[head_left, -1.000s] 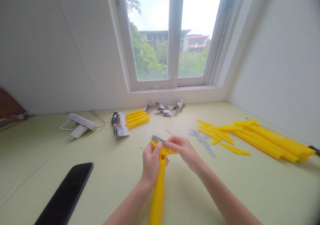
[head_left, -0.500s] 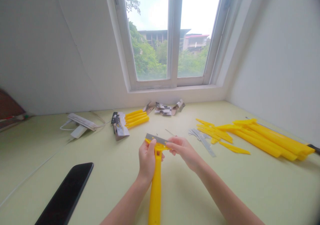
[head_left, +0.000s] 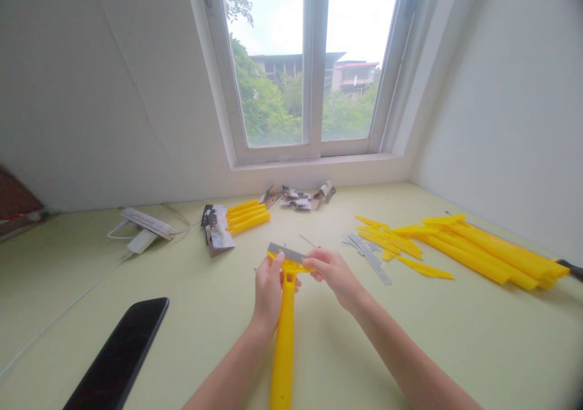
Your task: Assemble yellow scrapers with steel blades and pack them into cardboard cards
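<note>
Left hand [head_left: 268,291] closed around yellow scraper [head_left: 285,349] below head, handle running down toward body. Right hand [head_left: 330,273] pinched right end of head, just beside steel blade [head_left: 286,253] along top edge. Loose blades [head_left: 368,261] and yellow parts [head_left: 483,252] lay right of hands; phone [head_left: 119,355] left, on worktop [head_left: 191,313].

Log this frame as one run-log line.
left hand: holds long yellow plastic scraper | right hand: touches its head | blade: flat grey metal, on head
</note>
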Action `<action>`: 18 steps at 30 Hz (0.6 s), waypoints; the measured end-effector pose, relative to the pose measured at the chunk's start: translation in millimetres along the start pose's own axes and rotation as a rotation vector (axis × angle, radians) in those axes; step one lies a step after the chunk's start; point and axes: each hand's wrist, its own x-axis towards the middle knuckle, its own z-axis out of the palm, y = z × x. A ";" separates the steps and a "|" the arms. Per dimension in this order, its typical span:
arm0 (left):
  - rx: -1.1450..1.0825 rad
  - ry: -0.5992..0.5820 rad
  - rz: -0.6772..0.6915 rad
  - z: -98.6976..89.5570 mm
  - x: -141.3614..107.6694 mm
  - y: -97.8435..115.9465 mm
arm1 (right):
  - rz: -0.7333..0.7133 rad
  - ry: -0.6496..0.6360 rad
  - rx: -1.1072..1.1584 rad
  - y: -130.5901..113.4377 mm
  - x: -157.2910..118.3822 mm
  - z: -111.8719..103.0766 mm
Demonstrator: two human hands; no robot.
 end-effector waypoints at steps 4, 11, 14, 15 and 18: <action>-0.012 0.009 0.021 -0.8 1.6 1.7 | -0.001 0.007 -0.022 1.9 0.7 -0.8; 0.034 0.073 0.080 -1.9 3.0 -0.7 | -0.020 -0.025 -0.059 3.4 -0.7 1.8; 0.024 0.063 0.075 -3.0 3.3 -2.5 | -0.020 -0.014 -0.073 3.8 -0.7 2.5; 0.011 0.049 0.067 -3.2 3.4 -2.6 | -0.019 -0.005 -0.077 3.9 -0.6 2.6; -0.025 -0.013 0.010 -2.6 3.4 -1.5 | -0.031 0.029 -0.079 3.1 0.0 1.4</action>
